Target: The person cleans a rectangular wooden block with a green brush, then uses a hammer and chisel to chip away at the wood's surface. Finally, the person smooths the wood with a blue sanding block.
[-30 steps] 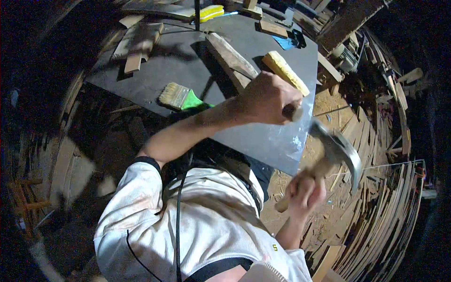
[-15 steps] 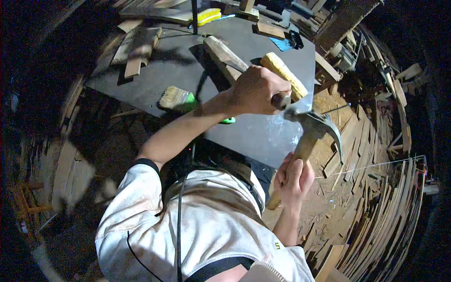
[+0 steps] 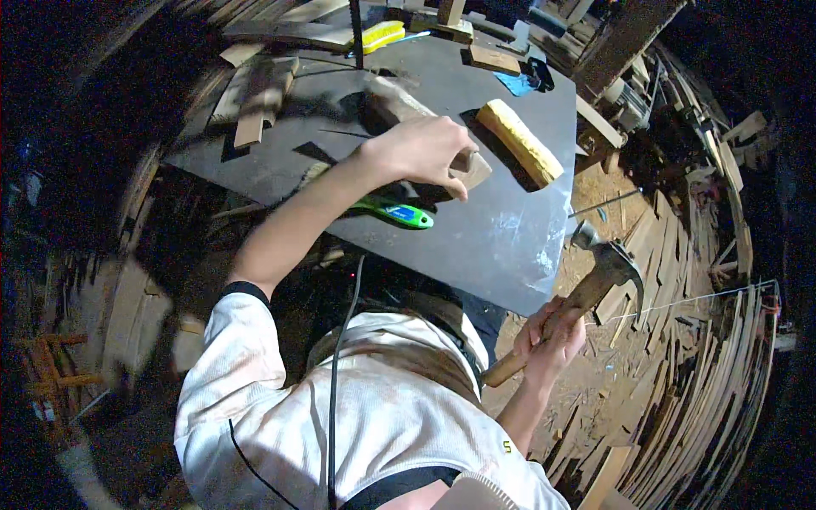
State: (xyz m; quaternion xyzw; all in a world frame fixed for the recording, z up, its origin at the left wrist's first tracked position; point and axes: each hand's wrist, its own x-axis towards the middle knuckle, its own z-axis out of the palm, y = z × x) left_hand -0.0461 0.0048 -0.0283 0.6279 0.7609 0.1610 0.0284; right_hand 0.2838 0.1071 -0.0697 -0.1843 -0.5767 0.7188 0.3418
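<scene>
My right hand is wrapped round the wooden handle of a claw hammer. The hammer's metal head points up and outward, just off the table's right corner. Over the table, my left hand is closed with its fingers curled; what it grips is mostly hidden by the hand itself. Beneath it lies a long wooden block, whose two ends show on either side of the hand. To the right rests a pale yellow rough piece of wood. A brush with a green handle lies below my left wrist, its bristles partly covered.
The grey table carries a yellow brush-like thing, a wooden board, a blue-and-black item and wood offcuts along its far side. Stacked wood strips fill the floor at right. A dark cable hangs before my shirt.
My left hand has moved left, away from the hammer head; the chisel-like tool's handle no longer sticks out clearly. The right hand has shifted the hammer a little right and down.
</scene>
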